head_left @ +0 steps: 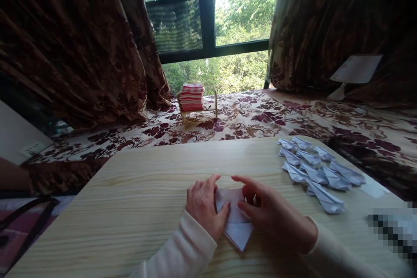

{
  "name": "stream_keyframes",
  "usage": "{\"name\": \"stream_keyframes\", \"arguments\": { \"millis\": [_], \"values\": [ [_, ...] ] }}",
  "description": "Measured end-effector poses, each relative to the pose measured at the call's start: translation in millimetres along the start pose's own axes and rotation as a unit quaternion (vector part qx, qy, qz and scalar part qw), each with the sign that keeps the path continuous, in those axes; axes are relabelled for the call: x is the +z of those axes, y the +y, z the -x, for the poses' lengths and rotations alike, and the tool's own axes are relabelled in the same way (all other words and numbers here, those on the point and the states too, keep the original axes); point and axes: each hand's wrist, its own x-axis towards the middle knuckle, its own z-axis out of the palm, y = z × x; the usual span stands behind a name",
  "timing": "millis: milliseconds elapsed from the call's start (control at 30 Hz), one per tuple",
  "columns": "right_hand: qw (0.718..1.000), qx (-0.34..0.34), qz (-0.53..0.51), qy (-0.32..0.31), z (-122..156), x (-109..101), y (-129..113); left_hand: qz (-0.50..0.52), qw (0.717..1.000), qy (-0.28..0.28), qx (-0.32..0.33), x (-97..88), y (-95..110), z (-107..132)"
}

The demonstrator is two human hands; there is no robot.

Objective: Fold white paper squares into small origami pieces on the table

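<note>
Set up by the window with the brown curtains pulled back and trees outside, working on a light wooden table that sits over a flowery bedspread. A little wooden rack with a striped stack stands back near the glass.

The white paper lies flat on the table right in front of me, its point aimed at my chest. My left hand isn't really gripping. It rests on the left edge with the thumb laid across the sheet, pinning it down. My right hand has thumb and forefinger closed on the upper flap. How much paper is between them I can't quite tell, since my knuckles hide it.

For this fold I reckon the trick is lining up the edges first, then running a fingertip from the middle outward so the crease comes out sharp. The pinning hand should do the anchoring so nothing slides on the smooth wood.

The finished folded pieces are bunched off to my right on the table, well apart from the one in hand.
</note>
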Motion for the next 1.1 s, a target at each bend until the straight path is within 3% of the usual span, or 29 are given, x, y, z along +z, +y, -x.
{"name": "stream_keyframes", "arguments": {
  "millis": [167, 300, 500, 700, 833, 1100],
  "values": [
    [0.998, 0.011, -0.062, -0.003, 2, -1, -1, 0.111, 0.993, -0.005, -0.037, 3.9, -4, 3],
    [0.999, 0.009, 0.026, -0.028, 2, -2, -9, 0.162, 0.984, -0.026, -0.068, 0.7, -8, 3],
    [0.988, 0.005, 0.152, -0.022, 3, 2, -15, 0.072, 0.996, -0.037, -0.044, -5.1, -11, 5],
    [0.989, 0.001, 0.146, -0.006, 7, 2, -14, 0.064, 0.995, -0.028, -0.065, -9.0, -10, 6],
    [0.99, -0.009, 0.142, -0.001, 7, 4, -14, 0.072, 0.995, -0.055, -0.046, -6.8, -8, 7],
    [0.99, -0.039, 0.137, -0.012, 7, 6, -13, 0.063, 0.997, -0.029, -0.019, -6.5, -8, 10]
  ]
}}
